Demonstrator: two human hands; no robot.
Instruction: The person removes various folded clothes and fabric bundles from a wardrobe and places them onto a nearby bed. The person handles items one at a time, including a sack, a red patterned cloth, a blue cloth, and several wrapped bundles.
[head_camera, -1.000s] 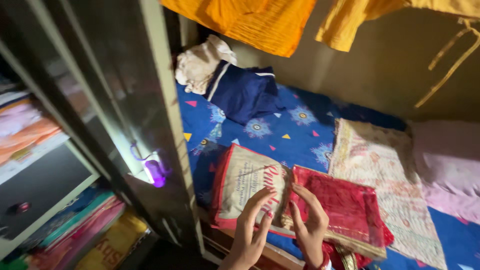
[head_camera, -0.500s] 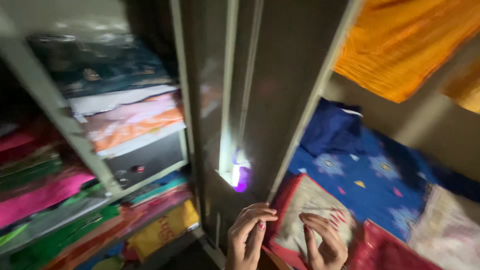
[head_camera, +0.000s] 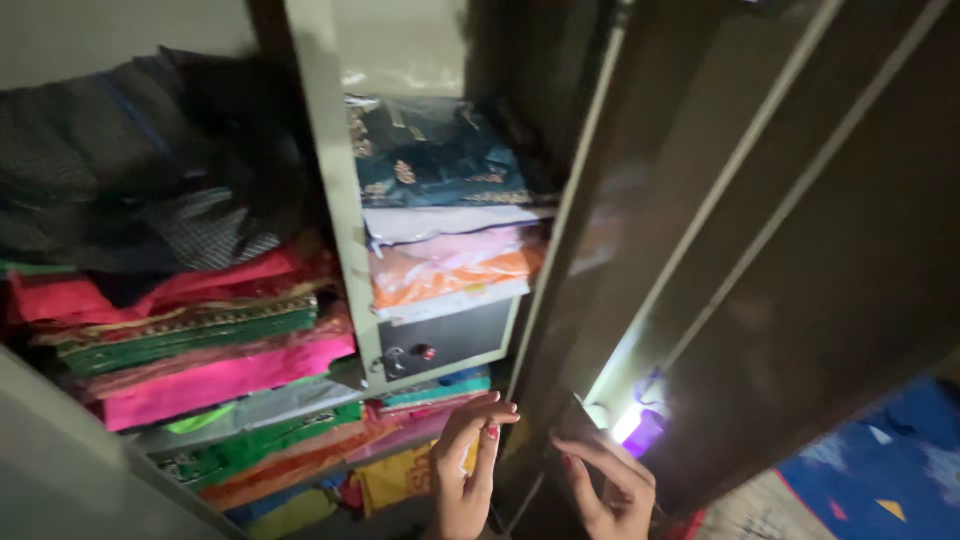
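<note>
Both my hands are at the bottom of the view, in front of an open metal wardrobe. My left hand (head_camera: 466, 468) is raised with fingers together and slightly spread, holding nothing, close to the lower shelf of folded clothes (head_camera: 300, 440). My right hand (head_camera: 610, 480) is open, fingers reaching toward the edge of the dark wardrobe door (head_camera: 760, 250), just below a purple tassel (head_camera: 643, 430) hanging on the door. Whether the fingertips touch the door I cannot tell.
Shelves hold stacks of folded fabric: pink, green and red ones (head_camera: 190, 330) at left, a dark blue embroidered stack (head_camera: 440, 160) over orange cloth. A small locker with a knob (head_camera: 440, 345) sits below. A blue patterned bedsheet (head_camera: 880, 460) shows at the lower right.
The view has swung left from the bed to the wardrobe shelves. My hands have left the red and cream packets on the bed and now hover by the wardrobe door, holding nothing.
</note>
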